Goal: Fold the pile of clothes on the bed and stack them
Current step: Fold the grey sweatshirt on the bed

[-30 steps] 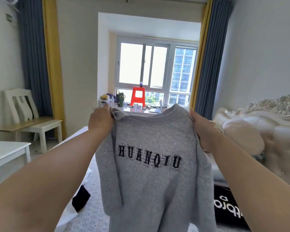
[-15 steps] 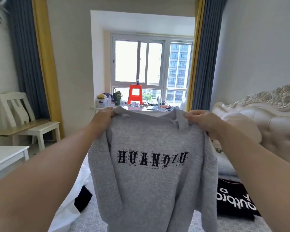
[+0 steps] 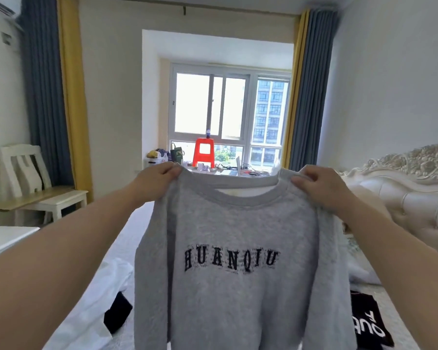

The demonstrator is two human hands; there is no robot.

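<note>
A grey sweatshirt (image 3: 238, 294) with black lettering hangs in the air above the bed, its front facing me. My left hand (image 3: 154, 181) pinches its left shoulder beside the collar. My right hand (image 3: 319, 186) pinches the right shoulder. The neck opening is spread wide between both hands and both sleeves hang down at the sides. On the bed (image 3: 127, 238) below lie a white garment (image 3: 94, 306), a small black garment (image 3: 116, 311) and a black garment with white lettering (image 3: 369, 322).
A padded cream headboard (image 3: 410, 195) and a pillow stand at the right. At the left are a white chair (image 3: 28, 178) and the corner of a white table (image 3: 3, 238). A cluttered windowsill with a red stool (image 3: 204, 151) lies straight ahead.
Both hands have shifted along the shoulders, and the collar now hangs open and level between them. The sweatshirt hangs straighter, and my view has tilted upward.
</note>
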